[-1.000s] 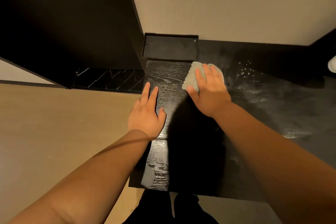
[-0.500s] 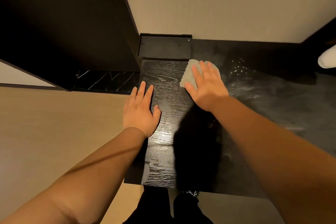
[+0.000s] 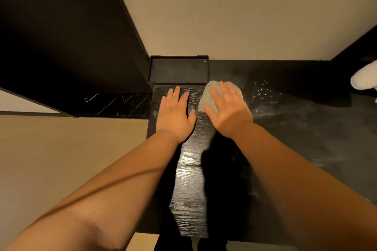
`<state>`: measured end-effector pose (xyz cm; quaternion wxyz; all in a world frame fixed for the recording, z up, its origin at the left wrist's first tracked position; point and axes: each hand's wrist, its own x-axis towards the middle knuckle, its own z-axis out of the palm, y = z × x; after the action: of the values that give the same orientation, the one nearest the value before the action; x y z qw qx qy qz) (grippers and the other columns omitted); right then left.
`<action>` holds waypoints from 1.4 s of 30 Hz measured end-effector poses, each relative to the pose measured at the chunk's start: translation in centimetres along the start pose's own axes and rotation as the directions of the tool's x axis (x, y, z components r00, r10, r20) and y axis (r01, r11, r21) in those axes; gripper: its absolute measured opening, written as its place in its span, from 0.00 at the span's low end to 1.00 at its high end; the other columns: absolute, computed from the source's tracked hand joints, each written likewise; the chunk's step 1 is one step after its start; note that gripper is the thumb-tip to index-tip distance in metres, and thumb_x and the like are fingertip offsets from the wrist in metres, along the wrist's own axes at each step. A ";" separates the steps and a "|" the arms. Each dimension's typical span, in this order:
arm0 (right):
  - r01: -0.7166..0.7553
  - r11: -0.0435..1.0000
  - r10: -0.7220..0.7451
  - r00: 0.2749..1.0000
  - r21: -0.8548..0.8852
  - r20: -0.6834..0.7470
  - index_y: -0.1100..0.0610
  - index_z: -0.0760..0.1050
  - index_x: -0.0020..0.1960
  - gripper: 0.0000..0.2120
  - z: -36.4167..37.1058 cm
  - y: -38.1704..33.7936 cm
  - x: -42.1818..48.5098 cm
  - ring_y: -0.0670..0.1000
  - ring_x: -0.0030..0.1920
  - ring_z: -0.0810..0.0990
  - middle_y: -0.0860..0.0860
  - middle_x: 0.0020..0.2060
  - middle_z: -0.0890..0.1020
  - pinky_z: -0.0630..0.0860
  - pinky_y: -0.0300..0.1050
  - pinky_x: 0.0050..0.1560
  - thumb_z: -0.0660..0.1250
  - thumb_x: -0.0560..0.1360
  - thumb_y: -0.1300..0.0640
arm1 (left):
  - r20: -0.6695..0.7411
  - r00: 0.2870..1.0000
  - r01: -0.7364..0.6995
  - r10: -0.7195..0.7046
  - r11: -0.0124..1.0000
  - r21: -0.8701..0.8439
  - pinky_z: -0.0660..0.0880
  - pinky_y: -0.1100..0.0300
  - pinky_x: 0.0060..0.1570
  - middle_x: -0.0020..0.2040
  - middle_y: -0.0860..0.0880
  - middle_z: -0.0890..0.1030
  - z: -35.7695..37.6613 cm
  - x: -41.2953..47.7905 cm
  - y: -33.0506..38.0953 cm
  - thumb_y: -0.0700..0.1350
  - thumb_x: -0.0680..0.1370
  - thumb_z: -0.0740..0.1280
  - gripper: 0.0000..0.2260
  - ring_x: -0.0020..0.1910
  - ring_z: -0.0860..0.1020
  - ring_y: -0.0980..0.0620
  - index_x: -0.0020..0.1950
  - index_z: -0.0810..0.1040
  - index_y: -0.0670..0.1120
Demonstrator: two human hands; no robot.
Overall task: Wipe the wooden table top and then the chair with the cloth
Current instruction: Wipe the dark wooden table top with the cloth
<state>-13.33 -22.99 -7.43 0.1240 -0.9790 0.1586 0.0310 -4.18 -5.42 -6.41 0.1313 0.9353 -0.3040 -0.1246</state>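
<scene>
The dark wooden table top (image 3: 189,185) has a glossy grained strip running away from me and a duller, streaked area to the right. A pale grey-green cloth (image 3: 206,98) lies bunched at the far end of the strip. My right hand (image 3: 228,112) presses flat on the cloth with straight fingers, covering most of it. My left hand (image 3: 175,114) rests flat on the wood just left of it, fingers straight. No chair is in view.
A shallow black tray (image 3: 179,69) sits against the beige wall behind the hands. A dark panel (image 3: 71,36) rises at the left above a marble-patterned ledge (image 3: 118,104). A white object (image 3: 364,79) shows at the right edge. Light floor lies left of the table.
My left hand has slid forward along the wood and closer to my right hand. The right hand has stayed pressed on the cloth at the strip's far end.
</scene>
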 end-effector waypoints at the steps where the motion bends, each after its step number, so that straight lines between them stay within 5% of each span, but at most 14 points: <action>1: -0.020 1.000 0.020 1.000 0.010 -0.009 0.56 0.63 0.81 0.37 0.0 0.0 0.5 0.62 0.81 0.57 0.60 0.81 0.62 0.55 0.61 0.81 0.45 0.82 0.34 | -0.023 1.000 0.020 -0.020 1.000 0.011 0.45 0.45 0.84 0.85 0.42 0.56 0.3 0.5 0.3 0.56 0.84 0.60 0.30 0.85 0.50 0.42 0.84 0.62 0.48; 9: 0.173 0.983 -0.174 0.985 -0.068 -0.016 0.57 0.62 0.81 0.32 -0.4 1.8 -1.6 0.63 0.81 0.57 0.61 0.80 0.61 0.56 0.62 0.79 0.50 0.83 0.41 | -0.150 0.988 0.053 -0.046 0.997 0.047 0.54 0.42 0.82 0.81 0.40 0.64 1.3 0.8 0.7 0.57 0.79 0.60 0.30 0.82 0.59 0.39 0.80 0.67 0.47; 14: 0.013 1.000 -0.013 1.000 -0.016 -0.028 0.59 0.65 0.80 0.32 -1.0 2.9 6.7 0.67 0.79 0.61 0.64 0.79 0.64 0.58 0.66 0.78 0.47 0.81 0.45 | -0.165 0.986 0.046 -0.040 0.998 0.031 0.54 0.42 0.82 0.80 0.41 0.65 1.5 1.0 0.7 0.57 0.79 0.62 0.30 0.80 0.62 0.39 0.79 0.69 0.46; 22: 0.144 0.989 -0.145 0.988 -0.025 -0.044 0.56 0.64 0.81 0.31 -1.2 3.2 2.0 0.63 0.81 0.57 0.60 0.80 0.62 0.58 0.62 0.79 0.51 0.83 0.41 | -0.142 0.988 0.071 -0.065 0.997 0.043 0.48 0.47 0.83 0.81 0.44 0.63 1.4 1.2 0.8 0.57 0.78 0.62 0.31 0.83 0.58 0.44 0.79 0.67 0.49; 26: 0.018 1.000 -0.018 1.000 -0.020 0.003 0.53 0.64 0.81 0.37 -2.0 3.6 7.6 0.63 0.81 0.58 0.58 0.81 0.61 0.55 0.60 0.81 0.44 0.79 0.35 | -0.131 0.989 0.071 -0.066 0.997 0.038 0.47 0.47 0.84 0.82 0.46 0.61 1.3 1.2 0.8 0.58 0.78 0.61 0.31 0.83 0.55 0.46 0.80 0.66 0.51; 35: 0.143 0.989 -0.146 0.984 -0.036 -0.101 0.58 0.65 0.80 0.29 -0.6 4.3 2.9 0.64 0.81 0.58 0.62 0.79 0.63 0.57 0.63 0.79 0.53 0.84 0.45 | -0.110 0.990 0.090 -0.085 0.995 0.043 0.47 0.47 0.84 0.81 0.47 0.60 1.0 1.4 1.0 0.59 0.77 0.59 0.31 0.83 0.55 0.47 0.80 0.65 0.52; 42: 0.000 0.999 0.000 1.000 0.045 0.004 0.55 0.62 0.81 0.35 -1.2 3.2 8.8 0.63 0.82 0.55 0.59 0.81 0.61 0.53 0.62 0.81 0.43 0.82 0.37 | -0.090 0.992 0.090 -0.086 0.995 0.042 0.46 0.48 0.84 0.82 0.48 0.59 0.9 1.5 1.0 0.59 0.77 0.59 0.31 0.84 0.53 0.47 0.80 0.65 0.52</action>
<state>-6.00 -28.86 -7.87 0.1466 -0.9759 0.1592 0.0295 -3.83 -7.21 -7.21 0.1174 0.9552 -0.2592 -0.0820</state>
